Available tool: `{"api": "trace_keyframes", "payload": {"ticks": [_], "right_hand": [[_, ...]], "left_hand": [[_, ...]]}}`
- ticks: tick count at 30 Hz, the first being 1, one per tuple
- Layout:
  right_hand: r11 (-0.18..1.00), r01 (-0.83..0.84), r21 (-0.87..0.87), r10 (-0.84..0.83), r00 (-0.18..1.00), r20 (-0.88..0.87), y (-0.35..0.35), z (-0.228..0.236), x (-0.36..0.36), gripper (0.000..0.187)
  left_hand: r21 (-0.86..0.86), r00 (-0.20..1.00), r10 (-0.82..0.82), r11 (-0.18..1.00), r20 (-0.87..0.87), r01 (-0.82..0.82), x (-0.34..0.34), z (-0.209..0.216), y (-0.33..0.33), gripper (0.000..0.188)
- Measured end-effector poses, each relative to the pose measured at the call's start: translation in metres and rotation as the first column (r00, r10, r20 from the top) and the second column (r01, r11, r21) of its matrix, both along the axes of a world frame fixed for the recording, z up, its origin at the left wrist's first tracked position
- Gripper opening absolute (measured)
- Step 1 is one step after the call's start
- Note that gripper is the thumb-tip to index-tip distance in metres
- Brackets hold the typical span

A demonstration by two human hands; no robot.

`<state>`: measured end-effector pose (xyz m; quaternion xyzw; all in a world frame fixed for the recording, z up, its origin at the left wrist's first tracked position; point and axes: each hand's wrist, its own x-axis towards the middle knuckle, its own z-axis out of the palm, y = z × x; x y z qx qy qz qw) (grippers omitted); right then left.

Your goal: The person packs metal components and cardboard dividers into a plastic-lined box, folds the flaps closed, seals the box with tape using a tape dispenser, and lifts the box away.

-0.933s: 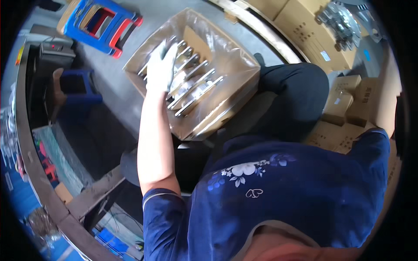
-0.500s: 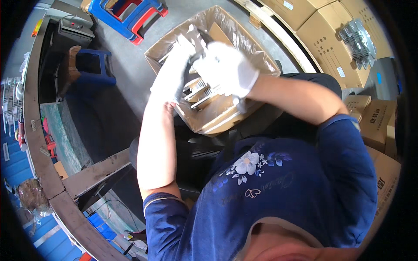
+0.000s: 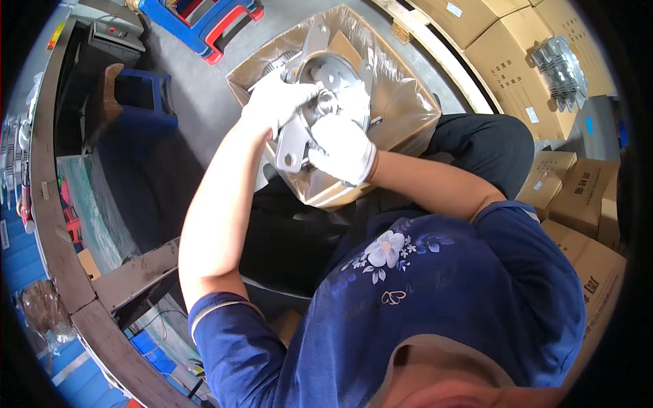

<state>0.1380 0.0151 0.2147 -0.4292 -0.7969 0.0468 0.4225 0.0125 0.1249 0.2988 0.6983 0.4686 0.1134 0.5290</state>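
Metal part (image 3: 328, 102): was held between both hands, above the open carton (image 3: 411, 115), with twelve o'clock taken as the top of the head view. Turned a hollow, round face up toward the camera, with a ring at the middle. Reached out with one flat ear toward twelve o'clock and with another, pierced by a hole, toward seven.

Was gripped at nine o'clock by the left hand (image 3: 279, 102), white-gloved and closed over the edge, with a finger or thumb laid inward near the ring. Was held at five o'clock by the right hand (image 3: 343, 146), gloved alike and curled against the near side. Could not tell how the fingertips sat beneath the part.

Saw, inside the plastic-lined carton, a cardboard sheet (image 3: 348, 47) at one o'clock from the part and further metal pieces (image 3: 279, 62) at ten, close by the left hand and partly hidden.

Noted, out from the carton, a blue-and-red stool (image 3: 211, 34) at ten o'clock, a dark blue stool (image 3: 163, 102) at nine, large cardboard boxes (image 3: 507, 64) at two, and smaller brown boxes (image 3: 575, 194) at four.
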Motion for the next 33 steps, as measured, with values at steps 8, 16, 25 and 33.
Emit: {"api": "trace_keyframes", "payload": {"ticks": [8,16,25,33], "right_hand": [[0.968,0.021,0.250,-0.100,0.947,0.307,0.056,0.098,0.086,0.051],[0.737,0.180,-0.651,0.380,0.686,0.620,0.049,0.057,0.115,0.036],[0.503,0.324,-0.801,0.636,0.489,0.597,0.019,-0.019,0.106,0.032],[0.359,0.148,-0.922,0.690,0.623,0.369,0.044,-0.065,0.097,0.033]], "left_hand": [[0.550,0.963,0.022,0.825,-0.268,0.134,0.008,-0.018,-0.012,0.056],[0.636,0.937,-0.107,0.708,-0.331,0.306,0.024,-0.063,-0.060,0.034],[0.408,0.868,-0.260,0.800,-0.424,0.439,0.029,-0.139,-0.112,0.040],[-0.135,0.983,-0.138,0.983,-0.122,0.121,0.002,-0.188,-0.085,0.040]]}}
